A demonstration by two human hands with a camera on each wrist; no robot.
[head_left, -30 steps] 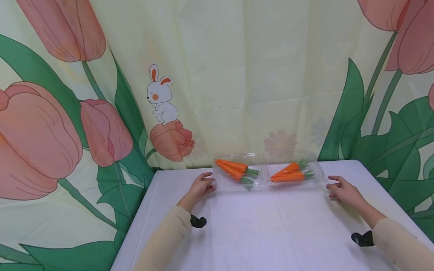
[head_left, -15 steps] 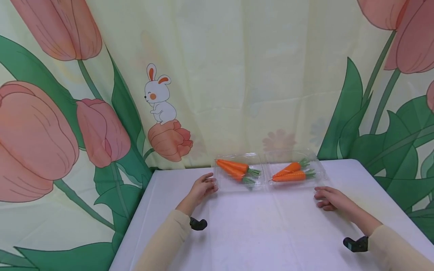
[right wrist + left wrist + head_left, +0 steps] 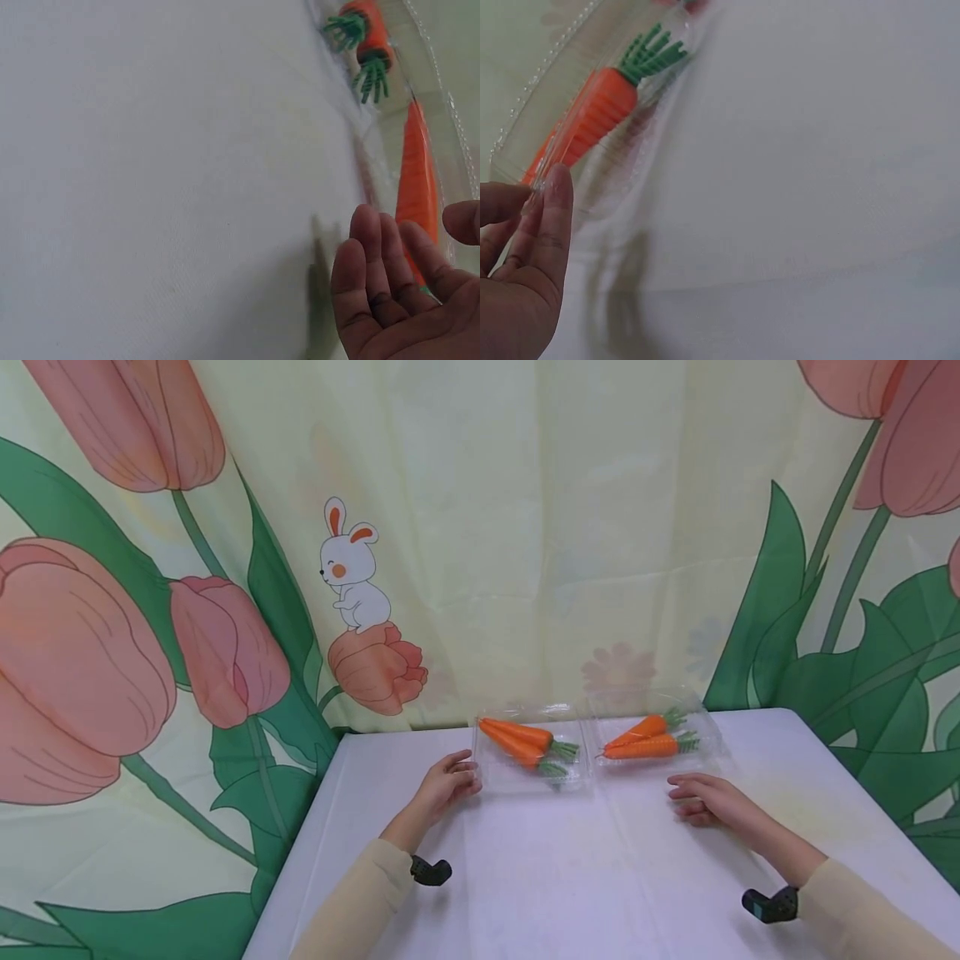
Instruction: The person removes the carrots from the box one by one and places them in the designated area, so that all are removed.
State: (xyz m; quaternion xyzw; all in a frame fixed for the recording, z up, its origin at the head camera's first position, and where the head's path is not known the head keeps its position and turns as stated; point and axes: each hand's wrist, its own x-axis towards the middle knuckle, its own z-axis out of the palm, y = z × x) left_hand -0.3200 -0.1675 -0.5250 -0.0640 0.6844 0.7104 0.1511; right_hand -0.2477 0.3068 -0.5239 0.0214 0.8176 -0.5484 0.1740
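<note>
Left hand (image 3: 444, 787) pinching the edge of a clear plastic box (image 3: 498, 777), right hand (image 3: 712, 802) hovering with thumb and fingers apart near a second clear box (image 3: 707, 737), two toy carrots (image 3: 527, 737) lying in each, both sitting far back on the white tabletop (image 3: 547, 877)

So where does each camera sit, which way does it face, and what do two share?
Head: on the head, facing forward and down at the white table, carrots and backdrop; left hand, right hand and sleeves show.
Left wrist: on that wrist, facing the left clear container with carrot inside; the left hand shows, pinching the container's edge.
Right wrist: on that wrist, facing the table, with carrots at the picture's right; the right hand shows, fingers extended.
Shared: head and left wrist both show the left hand at that container.
</note>
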